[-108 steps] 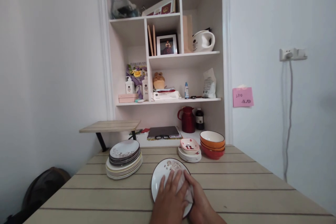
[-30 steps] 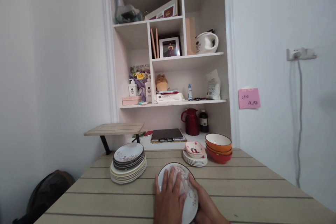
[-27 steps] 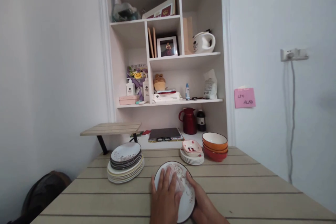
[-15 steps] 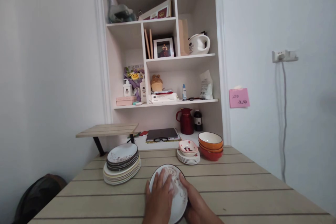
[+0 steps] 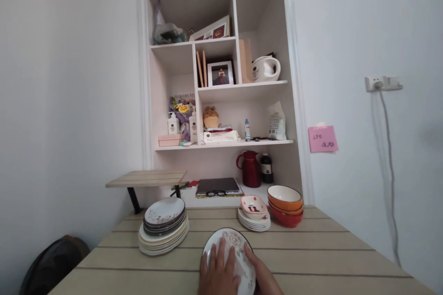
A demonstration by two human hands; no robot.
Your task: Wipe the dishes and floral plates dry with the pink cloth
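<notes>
A round white plate [image 5: 226, 235] with a dark rim and a brownish flower pattern is at the front middle of the table, tilted towards me. My right hand [image 5: 262, 274] grips its right edge, thumb on top and the other fingers hidden beneath. My left hand [image 5: 218, 269] lies flat across the plate's face with fingers spread. Beside its fingers is a pale patch; whether this is a thin wipe or part of the pattern I cannot tell. The lower edge of the plate is cut off by the frame.
Stacked plates [image 5: 164, 212] stand on the slatted table [image 5: 311, 258] at left, by a small raised shelf [image 5: 147, 178]. Behind at right are small dishes [image 5: 254, 207] on saucers [image 5: 254, 225] and orange and red bowls [image 5: 285, 200]. A red jug [image 5: 251, 170] stands in the wall niche.
The camera view has tilted up slightly, so everything sits lower and a little to the right. My left hand has shifted slightly on the plate; my right hand keeps its grip.
</notes>
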